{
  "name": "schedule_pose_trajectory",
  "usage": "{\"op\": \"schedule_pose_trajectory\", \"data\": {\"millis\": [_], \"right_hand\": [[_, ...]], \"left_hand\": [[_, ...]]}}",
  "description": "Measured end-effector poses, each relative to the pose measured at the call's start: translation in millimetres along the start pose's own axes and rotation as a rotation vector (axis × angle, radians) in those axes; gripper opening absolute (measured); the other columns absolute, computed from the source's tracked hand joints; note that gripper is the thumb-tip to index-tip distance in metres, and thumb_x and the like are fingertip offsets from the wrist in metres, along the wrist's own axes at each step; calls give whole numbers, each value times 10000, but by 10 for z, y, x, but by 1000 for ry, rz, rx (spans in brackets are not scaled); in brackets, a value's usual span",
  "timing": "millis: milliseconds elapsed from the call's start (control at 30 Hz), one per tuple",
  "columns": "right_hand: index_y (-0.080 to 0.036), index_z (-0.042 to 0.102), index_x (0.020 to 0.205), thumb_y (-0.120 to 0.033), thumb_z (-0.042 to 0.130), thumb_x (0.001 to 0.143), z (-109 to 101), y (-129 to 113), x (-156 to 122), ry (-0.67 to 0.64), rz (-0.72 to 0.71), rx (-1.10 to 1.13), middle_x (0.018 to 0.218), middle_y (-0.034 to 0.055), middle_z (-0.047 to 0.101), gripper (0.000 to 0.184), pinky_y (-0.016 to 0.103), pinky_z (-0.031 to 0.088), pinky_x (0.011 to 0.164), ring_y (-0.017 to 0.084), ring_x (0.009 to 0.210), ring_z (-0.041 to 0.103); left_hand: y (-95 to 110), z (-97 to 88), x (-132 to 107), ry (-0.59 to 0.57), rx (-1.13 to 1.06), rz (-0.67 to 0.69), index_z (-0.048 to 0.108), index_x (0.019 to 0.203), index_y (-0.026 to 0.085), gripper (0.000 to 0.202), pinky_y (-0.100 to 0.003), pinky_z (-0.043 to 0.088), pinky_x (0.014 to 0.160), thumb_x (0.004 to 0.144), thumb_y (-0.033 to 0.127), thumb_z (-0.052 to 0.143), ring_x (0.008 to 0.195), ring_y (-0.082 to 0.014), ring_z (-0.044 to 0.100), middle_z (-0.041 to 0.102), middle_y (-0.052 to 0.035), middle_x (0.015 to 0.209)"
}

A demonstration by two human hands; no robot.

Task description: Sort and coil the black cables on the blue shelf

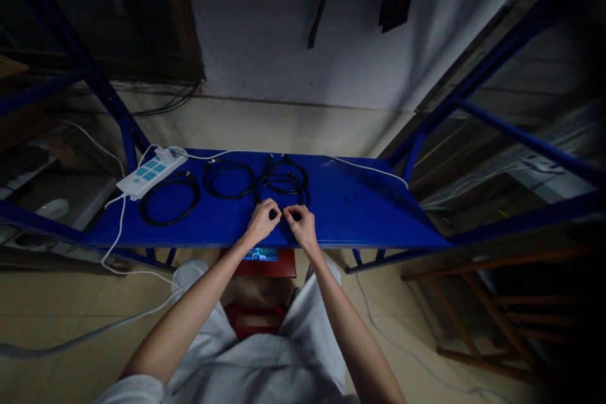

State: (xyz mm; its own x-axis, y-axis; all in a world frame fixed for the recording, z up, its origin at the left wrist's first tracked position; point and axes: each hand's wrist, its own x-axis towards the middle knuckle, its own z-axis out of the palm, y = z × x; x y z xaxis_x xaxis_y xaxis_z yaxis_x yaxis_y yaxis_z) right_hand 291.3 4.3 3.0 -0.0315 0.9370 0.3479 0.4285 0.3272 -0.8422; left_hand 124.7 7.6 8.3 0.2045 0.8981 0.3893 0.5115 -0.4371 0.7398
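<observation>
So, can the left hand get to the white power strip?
Probably yes: the power strip lies on the blue tabletop, with only low black cable coils between it and the left hand.

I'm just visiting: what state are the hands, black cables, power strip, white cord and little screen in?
Left hand: fingers curled; anything held is unclear.
Right hand: fingers curled, close to the left; anything held is unclear.
Left black cable: coiled.
Middle black cable: coiled.
Right black cabling: loosely looped.
Power strip: seemingly plugged into at its far end.
White cord: uncoiled.
Screen: lit.
</observation>
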Motion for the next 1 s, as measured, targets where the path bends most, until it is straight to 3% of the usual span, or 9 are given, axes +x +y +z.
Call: {"op": "schedule_pose_trajectory", "data": {"millis": [400, 733, 1000], "right_hand": [[-214, 739, 917, -288, 621, 868, 5, -5, 25, -74, -58, -60, 936, 67, 743, 147, 364, 463, 836, 238, 902, 621], [-217, 728, 879, -237, 646, 850, 56, 86, 58, -102, -128, -130, 900, 59, 714, 90, 357, 442, 826, 228, 862, 592], [-214, 731, 861, -222, 642, 844, 66, 97, 68, -89, -125, -90, 868, 59, 704, 92, 345, 438, 799, 221, 846, 583]], "left_hand": [[-7, 27, -11, 14, 97, 1, 603, 800, 199, 113, -363, 469, 881, 902, 152, 623, 899, -197, 585, 630, -26, 878], [138, -23, -85, 40, 459, 99, 624, 916, 202, 103, -419, 418, 877, 968, 239, 543, 1016, -278, 505, 624, -95, 992], [213, -14, -11, 15, 504, 83, 628, 843, 185, 160, -392, 422, 868, 940, 134, 513, 933, -274, 561, 630, -114, 909]]}}
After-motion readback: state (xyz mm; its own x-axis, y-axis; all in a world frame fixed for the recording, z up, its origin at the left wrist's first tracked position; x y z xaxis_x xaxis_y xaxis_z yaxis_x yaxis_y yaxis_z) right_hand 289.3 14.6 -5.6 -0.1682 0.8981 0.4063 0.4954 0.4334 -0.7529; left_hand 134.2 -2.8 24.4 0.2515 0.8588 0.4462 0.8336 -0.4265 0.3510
